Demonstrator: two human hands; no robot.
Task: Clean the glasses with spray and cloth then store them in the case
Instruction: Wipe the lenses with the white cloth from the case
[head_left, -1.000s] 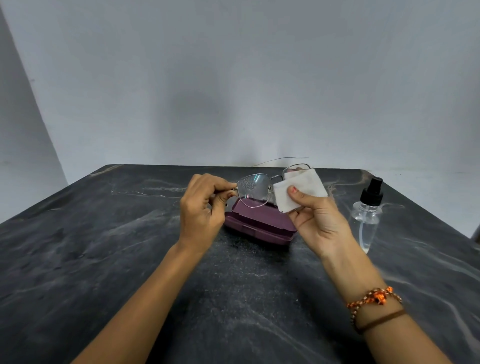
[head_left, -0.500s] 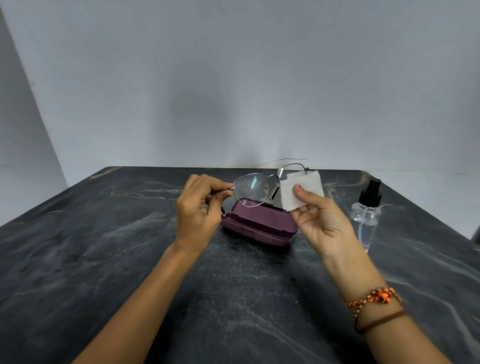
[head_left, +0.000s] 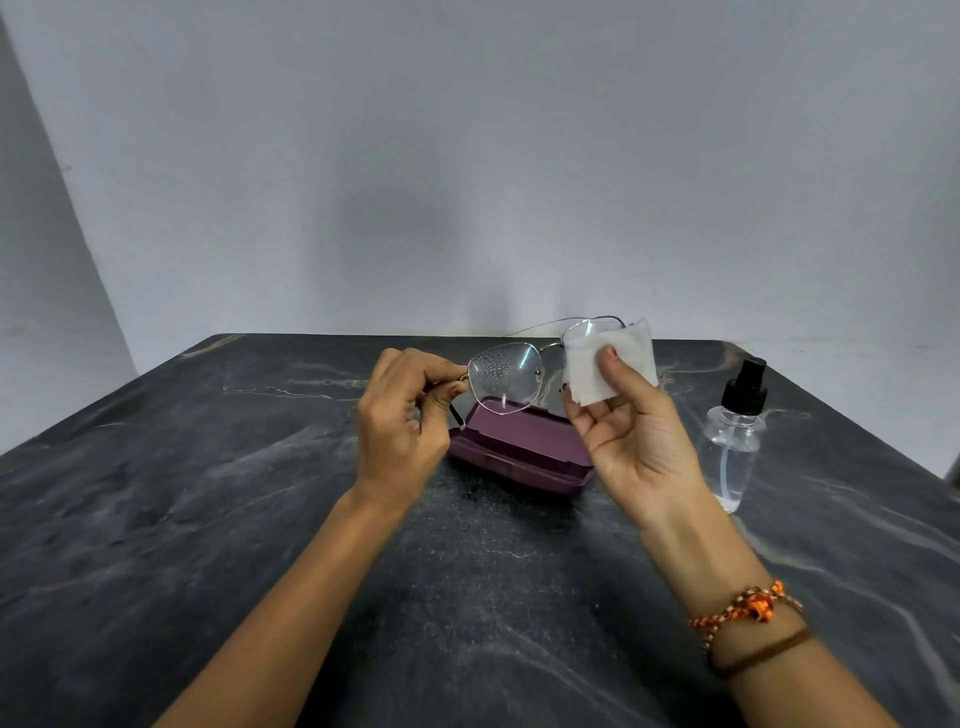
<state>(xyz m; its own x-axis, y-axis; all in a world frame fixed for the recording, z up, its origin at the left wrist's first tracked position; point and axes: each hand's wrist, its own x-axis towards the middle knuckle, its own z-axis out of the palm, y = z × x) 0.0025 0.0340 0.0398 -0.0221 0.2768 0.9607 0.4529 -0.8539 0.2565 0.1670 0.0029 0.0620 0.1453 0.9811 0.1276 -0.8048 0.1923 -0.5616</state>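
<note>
Thin-framed glasses (head_left: 503, 378) are held up above the table, their left lens speckled with spray droplets. My left hand (head_left: 404, 422) pinches the frame at its left hinge. My right hand (head_left: 631, 426) pinches a folded white cloth (head_left: 597, 366) around the right lens, thumb on the near side. A closed purple case (head_left: 524, 447) lies on the table just behind and below the hands. A clear spray bottle (head_left: 735, 441) with a black pump stands to the right of my right hand.
The dark marbled table (head_left: 208, 519) spreads out on all sides, ending at a grey wall behind. The table's right edge lies just beyond the bottle.
Both hands have lifted the glasses slightly. The cloth has shifted up over the right lens, with my thumb now pressing on it.
</note>
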